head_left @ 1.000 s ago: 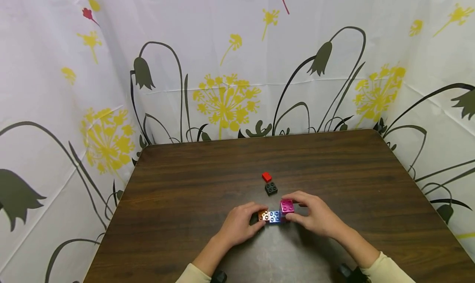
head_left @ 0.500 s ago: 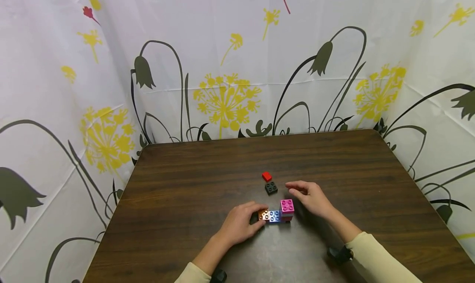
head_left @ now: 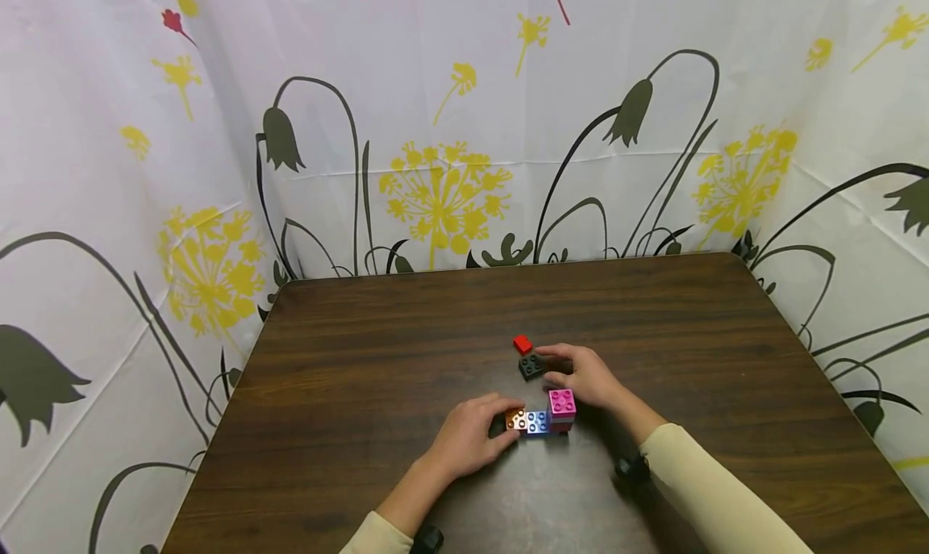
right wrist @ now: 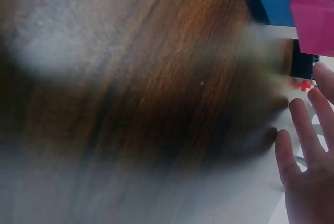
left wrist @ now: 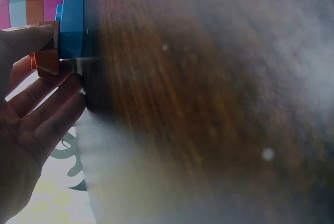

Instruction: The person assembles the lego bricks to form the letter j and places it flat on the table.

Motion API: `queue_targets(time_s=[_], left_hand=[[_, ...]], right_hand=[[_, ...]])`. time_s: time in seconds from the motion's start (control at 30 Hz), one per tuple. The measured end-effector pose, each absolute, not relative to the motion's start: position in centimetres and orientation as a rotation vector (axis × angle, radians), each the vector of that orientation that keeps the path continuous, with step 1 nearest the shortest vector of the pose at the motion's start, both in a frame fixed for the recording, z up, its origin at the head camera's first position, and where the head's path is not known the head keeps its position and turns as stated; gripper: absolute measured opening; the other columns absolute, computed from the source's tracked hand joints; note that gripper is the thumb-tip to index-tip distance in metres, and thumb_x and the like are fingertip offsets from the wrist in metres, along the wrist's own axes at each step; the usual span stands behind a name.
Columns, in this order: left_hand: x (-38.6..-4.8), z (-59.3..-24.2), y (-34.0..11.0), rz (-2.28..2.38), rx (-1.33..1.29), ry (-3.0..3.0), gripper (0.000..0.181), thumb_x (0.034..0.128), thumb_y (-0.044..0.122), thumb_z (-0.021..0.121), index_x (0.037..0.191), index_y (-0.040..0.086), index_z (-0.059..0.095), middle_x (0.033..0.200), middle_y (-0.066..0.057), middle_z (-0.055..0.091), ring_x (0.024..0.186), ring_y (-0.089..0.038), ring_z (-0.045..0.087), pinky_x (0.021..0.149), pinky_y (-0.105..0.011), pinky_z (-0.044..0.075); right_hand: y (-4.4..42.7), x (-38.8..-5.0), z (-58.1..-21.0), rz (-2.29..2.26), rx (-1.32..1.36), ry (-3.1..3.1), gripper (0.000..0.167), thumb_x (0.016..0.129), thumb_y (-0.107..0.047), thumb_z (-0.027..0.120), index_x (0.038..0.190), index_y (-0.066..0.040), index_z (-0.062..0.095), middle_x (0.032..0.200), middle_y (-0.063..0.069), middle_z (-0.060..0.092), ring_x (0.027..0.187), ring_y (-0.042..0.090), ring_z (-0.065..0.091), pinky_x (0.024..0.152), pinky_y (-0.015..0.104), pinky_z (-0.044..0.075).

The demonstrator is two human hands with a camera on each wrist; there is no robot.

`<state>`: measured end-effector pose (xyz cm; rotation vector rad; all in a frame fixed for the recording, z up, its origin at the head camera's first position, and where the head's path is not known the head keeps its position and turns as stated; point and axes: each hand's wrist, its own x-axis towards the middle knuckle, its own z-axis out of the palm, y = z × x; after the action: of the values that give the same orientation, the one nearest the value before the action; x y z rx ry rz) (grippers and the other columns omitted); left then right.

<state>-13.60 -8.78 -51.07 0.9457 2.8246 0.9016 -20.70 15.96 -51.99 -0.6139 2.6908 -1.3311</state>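
My left hand (head_left: 468,435) pinches an orange brick (left wrist: 48,51) between thumb and fingers. That brick sits on one end of a blue brick (left wrist: 72,23), which lies on the table. From the blue brick's other end rises a stack of bricks with a pink brick (head_left: 562,401) on top. My right hand (head_left: 586,375) is just right of a black brick (head_left: 531,367), its thumb and index finger apart and nothing held between them. Its other fingers are loosely extended in the right wrist view. A small red brick (head_left: 522,344) lies behind the black one.
All of this is on a dark wood-grain table (head_left: 363,336). Behind and beside the table hangs a white curtain (head_left: 472,94) with flower prints. The pink-topped stack stands close in front of my right thumb.
My right hand let go of the pink brick atop the stack, then moved back and left to the black brick. The left hand keeps its pinch on the orange brick.
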Motion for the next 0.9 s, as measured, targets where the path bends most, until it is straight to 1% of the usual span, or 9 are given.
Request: queue_targets(time_s=[0.1,0.2,0.33,0.5,0.63,0.9], left_hand=[[-13.6,-51.0,-8.8,0.905,0.948,2.822,0.037,0.0879,0.032,0.075,0.122,0.020,0.069,0.106,0.010,0.066,0.096,-0.008,0.063,0.083,-0.034,0.051],[-13.6,-51.0,-8.7,0.905,0.944,2.821,0.036,0.0878,0.031,0.075,0.122,0.020,0.069,0.106,0.010,0.066,0.097,-0.009,0.063,0.083,-0.034,0.051],[-13.6,-51.0,-8.7,0.900,0.938,2.824,0.036,0.0877,0.031,0.075,0.122,0.021,0.069,0.106,0.010,0.066,0.098,-0.008,0.063,0.084,-0.034,0.051],[-13.5,-50.8,-8.7,0.896,0.932,2.821,0.036,0.0879,0.032,0.075,0.122,0.021,0.069,0.106,0.010,0.066,0.097,-0.007,0.062,0.084,-0.034,0.051],[-13.5,-50.8,-8.7,0.898,0.935,2.820,0.036,0.0881,0.032,0.074,0.122,0.021,0.069,0.106,0.010,0.066,0.098,-0.007,0.062,0.085,-0.034,0.051],[-13.5,-50.7,-8.7,0.894,0.928,2.821,0.036,0.0883,0.033,0.074,0.122,0.022,0.069,0.104,0.011,0.065,0.096,-0.007,0.062,0.083,-0.034,0.051]], right_hand=[[15.7,-20.9,-52.1,-1.284,-0.651,2.713,0.045,0.082,-0.008,0.078,0.126,-0.009,0.066,0.115,0.010,0.069,0.110,0.030,0.062,0.096,0.052,0.043],[15.6,-21.0,-52.1,-1.234,-0.653,2.728,0.050,0.082,-0.009,0.079,0.129,-0.010,0.064,0.120,0.010,0.067,0.111,0.030,0.061,0.097,0.052,0.043],[15.3,-21.1,-52.0,-1.152,-0.639,2.755,0.053,0.083,-0.014,0.079,0.133,-0.013,0.062,0.124,0.010,0.064,0.113,0.031,0.059,0.097,0.053,0.043],[14.8,-21.2,-52.0,-1.035,-0.636,2.806,0.052,0.084,-0.018,0.079,0.133,-0.014,0.063,0.123,0.009,0.065,0.113,0.029,0.058,0.095,0.051,0.044],[14.6,-21.3,-52.0,-1.000,-0.652,2.828,0.051,0.083,-0.018,0.079,0.131,-0.013,0.064,0.121,0.006,0.065,0.112,0.027,0.057,0.094,0.049,0.044],[14.4,-21.3,-52.1,-1.013,-0.644,2.847,0.041,0.082,-0.018,0.080,0.121,-0.014,0.068,0.117,0.004,0.066,0.110,0.026,0.057,0.093,0.049,0.044]])
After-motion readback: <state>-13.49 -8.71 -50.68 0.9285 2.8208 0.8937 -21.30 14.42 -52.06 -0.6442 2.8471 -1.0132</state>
